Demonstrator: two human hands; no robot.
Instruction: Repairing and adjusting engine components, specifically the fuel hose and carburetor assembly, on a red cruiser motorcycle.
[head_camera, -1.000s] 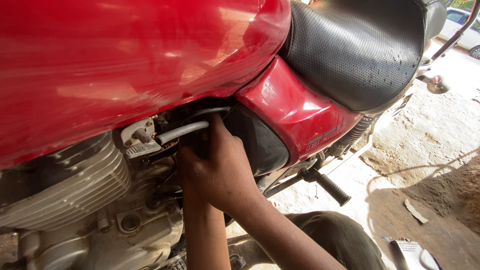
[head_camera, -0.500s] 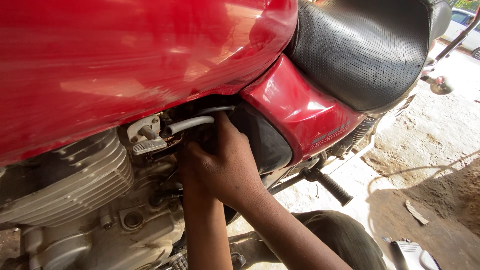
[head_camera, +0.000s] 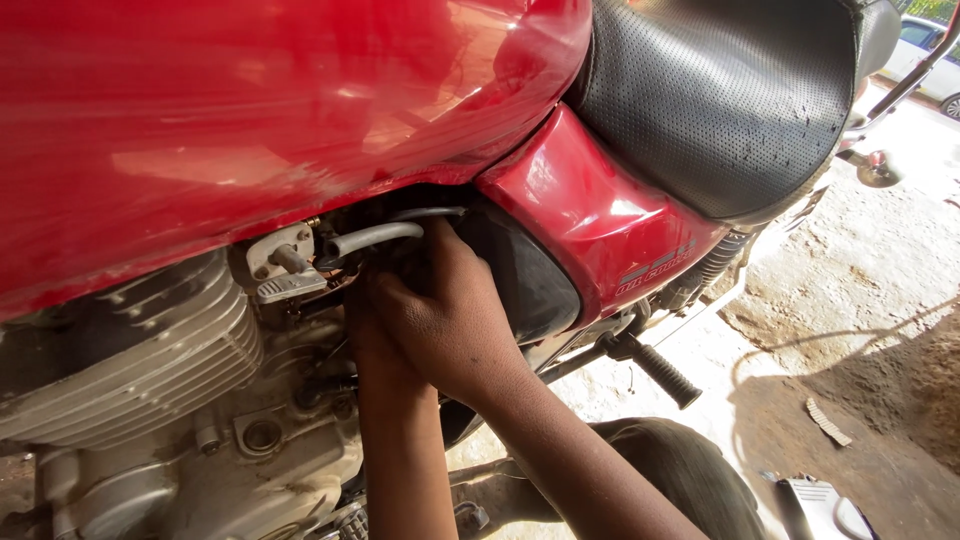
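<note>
Hose just above right hand

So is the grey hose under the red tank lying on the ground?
No, the grey hose runs from the fuel tap under the red tank, just above the hands.

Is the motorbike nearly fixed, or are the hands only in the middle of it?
In the middle, it seems. Done: the grey hose sits on the fuel tap under the red tank. In hand: the right hand and left hand reach into the gap beside the side panel; their fingers are hidden. What remains cannot be seen.
</note>
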